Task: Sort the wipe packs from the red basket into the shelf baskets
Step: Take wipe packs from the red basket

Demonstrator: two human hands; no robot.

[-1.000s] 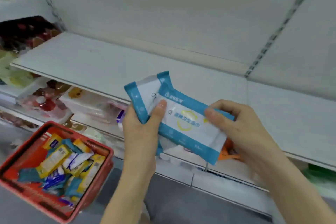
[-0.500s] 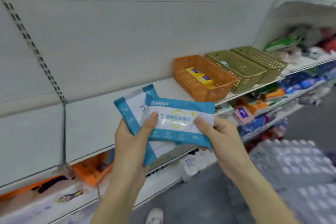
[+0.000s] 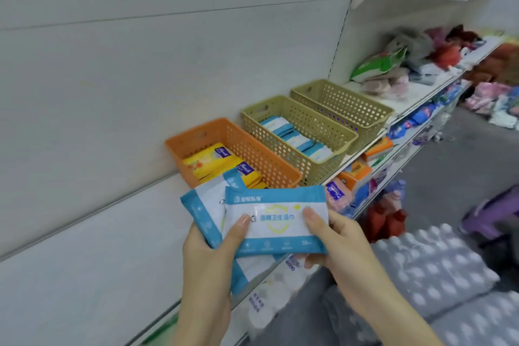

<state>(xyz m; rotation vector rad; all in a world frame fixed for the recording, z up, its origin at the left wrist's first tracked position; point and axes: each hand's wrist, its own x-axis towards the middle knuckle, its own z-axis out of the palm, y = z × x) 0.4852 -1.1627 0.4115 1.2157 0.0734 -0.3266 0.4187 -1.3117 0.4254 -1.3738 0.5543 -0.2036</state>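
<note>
Left hand (image 3: 207, 255) and right hand (image 3: 345, 241) both grasp fanned blue-and-white wipe packs (image 3: 280, 222) just before the orange basket (image 3: 261, 157), likely bound for the tan basket (image 3: 317, 166) of matching packs beside it.

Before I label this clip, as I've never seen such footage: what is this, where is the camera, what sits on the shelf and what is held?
There is no machine: these are a person's two bare hands, filmed by one wide-angle camera worn on the head, looking forward and down. The left hand and right hand together hold blue-and-white wipe packs, at least two, fanned; each thumb presses the front pack. Ahead, three baskets stand in a row on the white shelf: an orange basket with yellow packs, a middle tan basket with blue packs like the held ones, and a far tan basket whose contents I cannot make out. The red basket is out of view.
</note>
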